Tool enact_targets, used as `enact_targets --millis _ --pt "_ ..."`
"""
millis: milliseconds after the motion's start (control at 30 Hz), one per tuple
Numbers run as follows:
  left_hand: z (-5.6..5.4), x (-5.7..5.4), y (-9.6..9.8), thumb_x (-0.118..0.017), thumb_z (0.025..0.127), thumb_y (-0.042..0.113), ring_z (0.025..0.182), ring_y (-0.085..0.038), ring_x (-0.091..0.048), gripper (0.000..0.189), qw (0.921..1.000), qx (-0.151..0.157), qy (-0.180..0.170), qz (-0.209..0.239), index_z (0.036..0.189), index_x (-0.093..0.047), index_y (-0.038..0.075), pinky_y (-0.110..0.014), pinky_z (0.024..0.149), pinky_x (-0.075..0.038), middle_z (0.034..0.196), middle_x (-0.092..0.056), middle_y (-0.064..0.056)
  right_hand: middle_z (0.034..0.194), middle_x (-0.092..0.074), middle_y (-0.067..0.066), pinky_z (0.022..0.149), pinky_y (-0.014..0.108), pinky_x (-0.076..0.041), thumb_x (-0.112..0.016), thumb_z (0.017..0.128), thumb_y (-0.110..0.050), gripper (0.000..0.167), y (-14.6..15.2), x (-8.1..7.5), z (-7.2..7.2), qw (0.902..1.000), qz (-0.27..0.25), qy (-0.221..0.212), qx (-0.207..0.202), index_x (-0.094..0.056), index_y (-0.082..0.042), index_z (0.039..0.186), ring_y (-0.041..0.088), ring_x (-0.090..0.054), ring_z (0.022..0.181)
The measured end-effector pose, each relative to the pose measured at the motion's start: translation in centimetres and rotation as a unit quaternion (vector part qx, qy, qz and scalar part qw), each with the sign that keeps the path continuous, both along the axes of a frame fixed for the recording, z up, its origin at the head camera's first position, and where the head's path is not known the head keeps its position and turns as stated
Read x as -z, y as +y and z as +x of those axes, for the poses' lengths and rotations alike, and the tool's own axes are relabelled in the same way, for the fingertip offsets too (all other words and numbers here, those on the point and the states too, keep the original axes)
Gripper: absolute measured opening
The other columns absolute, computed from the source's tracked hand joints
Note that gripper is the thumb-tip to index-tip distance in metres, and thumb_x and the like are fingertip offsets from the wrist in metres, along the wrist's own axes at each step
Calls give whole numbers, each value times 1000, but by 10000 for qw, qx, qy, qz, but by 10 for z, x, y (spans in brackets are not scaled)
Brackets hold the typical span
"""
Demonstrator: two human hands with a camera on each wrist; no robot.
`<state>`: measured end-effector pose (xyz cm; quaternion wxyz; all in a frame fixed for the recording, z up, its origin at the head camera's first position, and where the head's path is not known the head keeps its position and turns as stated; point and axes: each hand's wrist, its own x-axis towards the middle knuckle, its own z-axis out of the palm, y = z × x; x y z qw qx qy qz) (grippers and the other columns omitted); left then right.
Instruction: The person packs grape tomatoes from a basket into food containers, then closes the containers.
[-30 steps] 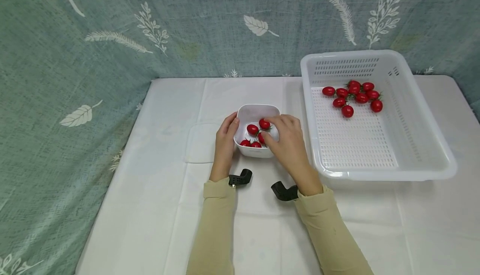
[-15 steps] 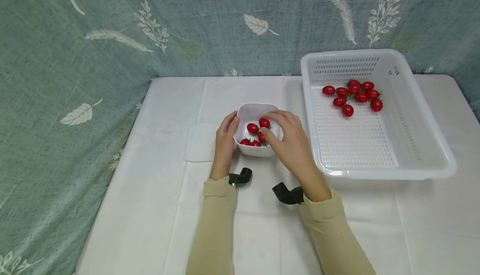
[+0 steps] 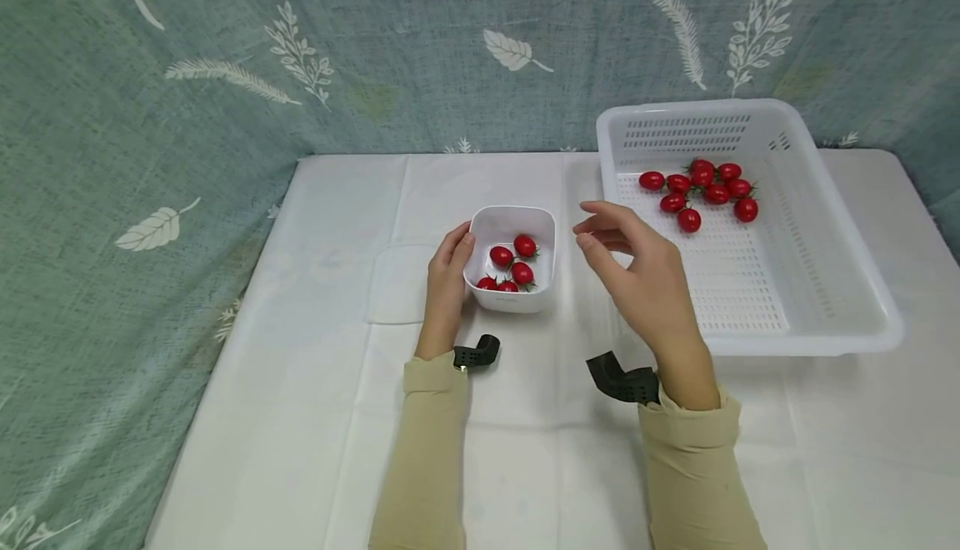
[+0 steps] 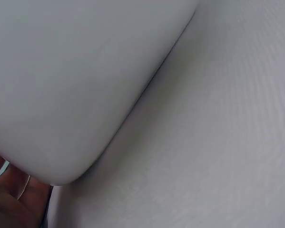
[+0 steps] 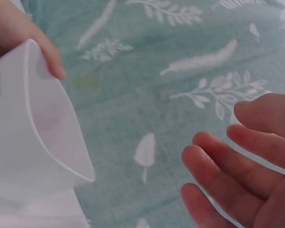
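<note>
My left hand [image 3: 446, 290] grips the left side of a small white square container [image 3: 512, 302], its thumb at the rim. Inside that container lie several cherry tomatoes [image 3: 522, 273] with green stems. The left wrist view is mostly filled by the container's wall [image 4: 75, 85], with curled fingers [image 4: 14, 190] at the lower left corner. My right hand [image 3: 648, 283] hovers between the container and the big basket, fingers loosely bent and holding nothing. In the right wrist view its fingers [image 5: 223, 178] are spread apart, away from the container's rim.
A large white perforated basket [image 3: 810, 342] stands at the right, with several more cherry tomatoes [image 3: 716, 193] toward its back. A flat translucent lid [image 3: 396, 285] lies left of the container, partly behind the left hand. A patterned green cloth [image 3: 420, 75] hangs behind the white-covered table [image 3: 300, 417].
My right hand has come out of the small container and moved right toward the basket's near left edge. The tomatoes stay in the container, and the left hand keeps its hold.
</note>
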<state>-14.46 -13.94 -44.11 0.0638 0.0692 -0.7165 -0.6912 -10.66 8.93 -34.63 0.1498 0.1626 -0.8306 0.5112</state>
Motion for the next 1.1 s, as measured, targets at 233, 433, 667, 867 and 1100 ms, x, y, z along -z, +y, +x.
enact_targets --millis 233,433,667,867,1100 --pt "-7 18 -6 -52 88 43 112 -9 -46 40 9999 -16 -34 149 122 -55 23 -29 96 -35 123 -52 7 96 -63 -4 82 22 -45 -57 88 -23 36 11 -6 1 9974 -459 35 556 -52 -22 123 7 -59 82" --pt "-6 19 -7 -51 87 45 112 -11 -46 40 9998 -19 -59 170 121 -55 25 -31 96 -35 123 -51 8 95 -62 -4 81 22 -45 -54 89 -24 32 18 -7 1 9951 -569 71 811 -54 -23 121 7 -58 82" --pt "-4 12 -6 -50 89 39 113 -13 -46 40 9998 21 -67 192 124 -53 19 -34 97 -35 125 -51 3 98 -62 -3 80 21 -45 -54 89 -22 29 26 -6 -1 9934 -559 53 1004 -58 -21 117 8 -58 84" --pt "3 -2 0 -49 91 35 113 -12 -45 41 9999 54 -40 136 125 -52 13 -31 97 -34 127 -50 -1 100 -62 -4 78 21 -45 -54 89 -24 28 39 -6 -6 9900 -330 31 1374 -59 -21 116 8 -57 84" --pt "3 -4 2 -50 90 35 114 -13 -45 41 9999 53 -46 137 125 -52 13 -31 97 -34 126 -50 -2 104 -61 -3 78 19 -44 -54 88 -26 28 53 -11 -9 9856 -115 -39 1689 -59 -21 116 9 -56 89"
